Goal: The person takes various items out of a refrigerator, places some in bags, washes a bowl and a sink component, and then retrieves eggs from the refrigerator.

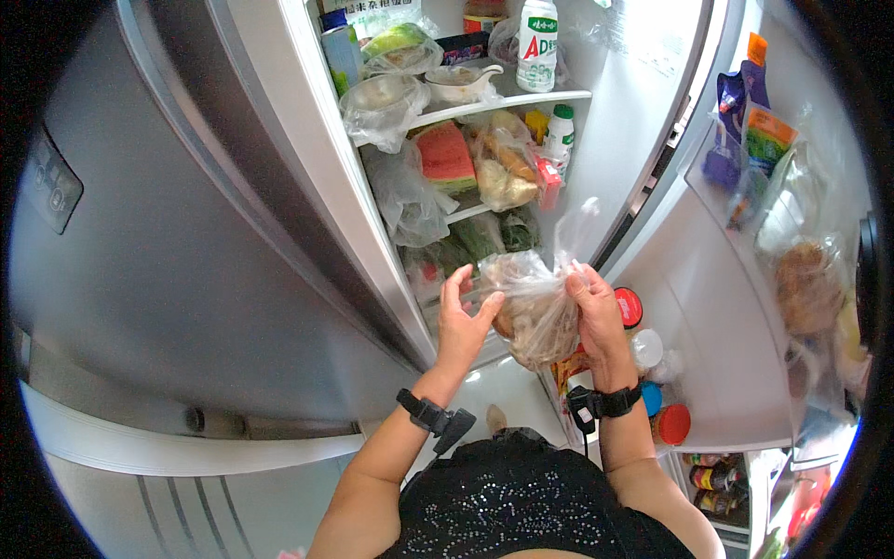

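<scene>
My right hand [595, 307] pinches the gathered neck of a clear plastic bag [541, 335], which hangs in front of the open fridge. Pale brown, lumpy food shows through the film; its exact kind is unclear. The bag's loose top sticks up above my fingers. At the bag's left side is my left hand [464, 318], fingers and thumb spread and curved, with nothing between them. Whether its thumb touches the plastic cannot be told. Behind the bag, green vegetables in plastic [482, 234] lie in the lower part of the fridge.
A watermelon piece [445, 155], a bag of food [504, 161] and a white bottle [559, 136] crowd the middle shelf [469, 212]. Above stand a larger bottle [538, 49] and a sauce boat [457, 84]. Lidded jars [672, 424] line the open right door [712, 328]. A closed grey door [209, 244] flanks the left.
</scene>
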Motion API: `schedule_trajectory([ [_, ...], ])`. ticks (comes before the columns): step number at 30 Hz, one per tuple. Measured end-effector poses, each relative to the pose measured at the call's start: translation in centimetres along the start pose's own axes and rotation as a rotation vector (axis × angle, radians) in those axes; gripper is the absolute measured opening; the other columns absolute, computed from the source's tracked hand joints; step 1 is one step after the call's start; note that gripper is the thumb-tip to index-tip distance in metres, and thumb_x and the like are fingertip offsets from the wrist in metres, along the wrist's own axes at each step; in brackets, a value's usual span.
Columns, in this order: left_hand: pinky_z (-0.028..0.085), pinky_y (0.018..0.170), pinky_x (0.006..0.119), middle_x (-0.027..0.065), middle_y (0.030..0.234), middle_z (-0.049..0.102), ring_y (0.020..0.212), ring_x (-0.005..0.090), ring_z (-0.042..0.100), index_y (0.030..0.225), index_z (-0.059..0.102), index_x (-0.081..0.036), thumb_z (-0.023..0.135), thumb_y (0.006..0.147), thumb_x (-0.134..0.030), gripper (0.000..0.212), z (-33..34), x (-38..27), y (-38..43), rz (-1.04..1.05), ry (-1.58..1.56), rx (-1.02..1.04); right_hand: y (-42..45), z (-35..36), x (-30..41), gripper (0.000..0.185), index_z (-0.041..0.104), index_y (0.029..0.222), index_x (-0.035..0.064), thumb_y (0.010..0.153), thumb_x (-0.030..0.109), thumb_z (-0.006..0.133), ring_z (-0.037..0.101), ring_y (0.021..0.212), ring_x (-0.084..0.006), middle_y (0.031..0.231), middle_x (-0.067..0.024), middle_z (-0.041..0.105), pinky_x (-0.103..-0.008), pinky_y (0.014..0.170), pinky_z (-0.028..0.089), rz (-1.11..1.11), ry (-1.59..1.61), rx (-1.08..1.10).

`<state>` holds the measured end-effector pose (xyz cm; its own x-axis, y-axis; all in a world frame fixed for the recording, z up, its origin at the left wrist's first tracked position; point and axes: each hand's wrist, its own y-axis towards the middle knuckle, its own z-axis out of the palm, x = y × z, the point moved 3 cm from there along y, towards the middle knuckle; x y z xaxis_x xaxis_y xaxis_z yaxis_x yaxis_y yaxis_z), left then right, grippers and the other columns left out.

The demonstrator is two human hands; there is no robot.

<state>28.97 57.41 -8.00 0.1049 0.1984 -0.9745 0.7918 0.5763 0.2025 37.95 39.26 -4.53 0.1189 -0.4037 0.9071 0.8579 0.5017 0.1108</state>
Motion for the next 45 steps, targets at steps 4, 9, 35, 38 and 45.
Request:
schedule_trajectory([
  [4, 0.046, 0.083, 0.038, 0.0093, 0.109, 0.064, 0.106, 0.0227, 0.057, 0.102, 0.066, -0.005, 0.073, 0.082, -0.023, 0.027, 1.6, -4.4, -0.2, 0.536, 0.276, 0.276, -0.9, 0.8, -0.2, 0.033, 0.059, 0.118, 0.0010, 0.088, 0.011, 0.066, 0.059, 0.087, -0.0081, 0.101, -0.0010, 0.063, -0.0224, 0.079, 0.047, 0.079, -0.174, 0.143],
  [9, 0.047, 0.072, 0.030, 0.0065, 0.091, 0.066, 0.083, 0.0140, 0.059, 0.097, 0.068, -0.002, 0.071, 0.084, -0.018, 0.022, 2.0, -2.5, -0.9, 0.092, 0.094, 0.666, -3.6, -0.3, -0.9, 0.046, 0.054, 0.122, 0.0025, 0.080, 0.008, 0.072, 0.060, 0.089, -0.0095, 0.101, -0.0030, 0.063, -0.0216, 0.081, 0.047, 0.189, -0.087, 0.127],
  [35, 0.044, 0.075, 0.023, -0.0051, 0.090, 0.062, 0.085, 0.0050, 0.053, 0.101, 0.066, -0.004, 0.058, 0.093, -0.016, 0.017, 20.7, -3.4, -29.9, -0.272, -0.016, 1.666, -37.6, -23.2, 9.0, 0.056, 0.044, 0.132, 0.0062, 0.083, 0.014, 0.070, 0.054, 0.108, -0.0153, 0.119, -0.0059, 0.055, -0.0293, 0.091, 0.045, -0.351, -0.525, -1.072],
  [38, 0.044, 0.076, 0.024, -0.0029, 0.093, 0.062, 0.087, 0.0052, 0.053, 0.102, 0.065, -0.004, 0.058, 0.092, -0.016, 0.017, 24.4, -3.2, -34.9, -0.230, -0.066, 1.686, -36.2, -26.7, 12.5, 0.091, 0.025, 0.147, 0.0094, 0.075, 0.033, 0.076, 0.036, 0.134, -0.0249, 0.145, -0.0136, 0.040, -0.0421, 0.108, 0.030, -0.269, -0.623, -0.797],
  [45, 0.043, 0.070, 0.025, -0.0034, 0.082, 0.059, 0.076, 0.0060, 0.051, 0.089, 0.066, -0.002, 0.056, 0.091, -0.012, 0.014, 32.0, 0.5, -42.3, -0.274, 0.030, 1.614, -36.8, -28.9, 14.4, 0.079, 0.034, 0.146, 0.0093, 0.079, 0.025, 0.073, 0.039, 0.133, -0.0228, 0.143, -0.0112, 0.041, -0.0390, 0.109, 0.033, -0.159, -0.572, -0.291],
])
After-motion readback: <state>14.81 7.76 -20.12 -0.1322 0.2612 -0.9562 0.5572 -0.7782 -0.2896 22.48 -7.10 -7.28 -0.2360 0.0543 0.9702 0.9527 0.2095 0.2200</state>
